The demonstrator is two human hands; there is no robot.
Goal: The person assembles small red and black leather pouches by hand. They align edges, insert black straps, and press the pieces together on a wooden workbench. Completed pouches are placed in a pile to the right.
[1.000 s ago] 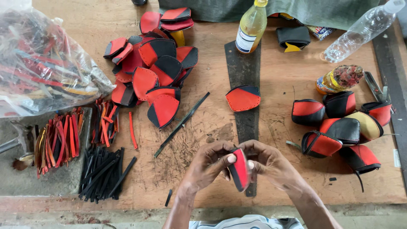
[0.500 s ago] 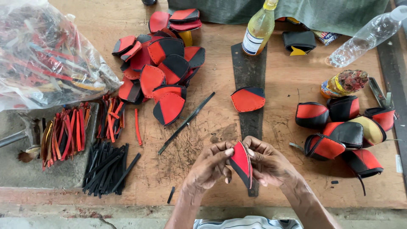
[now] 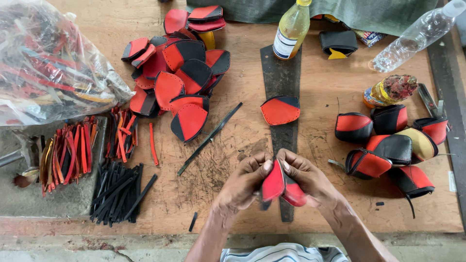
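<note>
Both hands meet near the front edge of the wooden table (image 3: 340, 87). The left hand (image 3: 242, 182) and the right hand (image 3: 306, 177) are closed together on a red and black leather piece (image 3: 274, 183), thumbs and fingertips pinching it from either side so that it stands on edge between them.

Just beyond the hands a single flat red piece (image 3: 280, 110) lies on a dark strip (image 3: 279, 77) of material. Far left of that sits a heap of flat red and black pieces (image 3: 179, 77). At the left edge, a clear plastic bag (image 3: 48, 63) holds a tangle of red, black and yellow strips. Loose red strips (image 3: 73, 150) and black strips (image 3: 119, 191) lie near it.

On the right lies a cluster of finished pouches (image 3: 388, 145). At the far side stand a glass bottle (image 3: 291, 29) with yellowish liquid and a clear plastic bottle (image 3: 412, 36) lying tilted; what it contains cannot be told.
</note>
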